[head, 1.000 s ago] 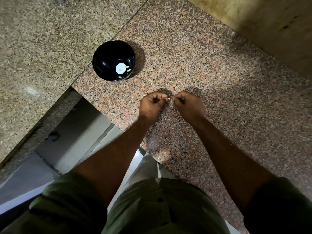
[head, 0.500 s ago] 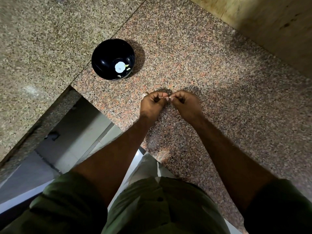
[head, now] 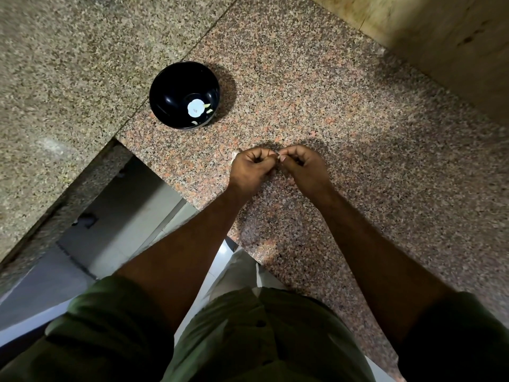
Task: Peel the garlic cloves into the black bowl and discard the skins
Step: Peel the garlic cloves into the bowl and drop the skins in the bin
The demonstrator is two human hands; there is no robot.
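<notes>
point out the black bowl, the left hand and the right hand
black bowl (head: 168, 86): head view, on its dark inner wall.
left hand (head: 252, 168): head view, on the back of the hand.
right hand (head: 305, 168): head view, on the back of the hand.

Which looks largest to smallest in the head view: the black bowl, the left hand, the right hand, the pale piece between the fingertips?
1. Black bowl.
2. Left hand and right hand: they look alike, so no rank between them.
3. Pale piece, barely visible between the fingertips.
</notes>
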